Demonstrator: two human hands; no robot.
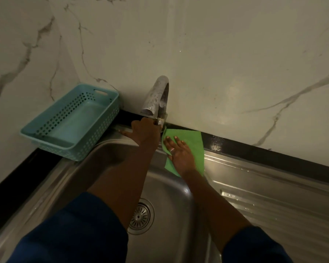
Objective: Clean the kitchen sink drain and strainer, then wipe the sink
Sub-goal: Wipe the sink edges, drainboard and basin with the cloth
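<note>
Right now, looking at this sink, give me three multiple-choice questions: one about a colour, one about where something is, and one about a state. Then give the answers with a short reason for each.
1. The perforated basket is:
A red
B light blue
C white

2. The green cloth lies:
A in the basket
B on the back rim of the sink, right of the faucet
C hung on that faucet

3. The strainer is:
A seated in the drain
B in the basket
C under the cloth

Answers:
1 B, its walls and floor show pale blue against the marble.
2 B, the right hand presses it flat there beside the faucet's base.
3 A, its slotted disc sits in the opening at the basin's bottom.
</note>
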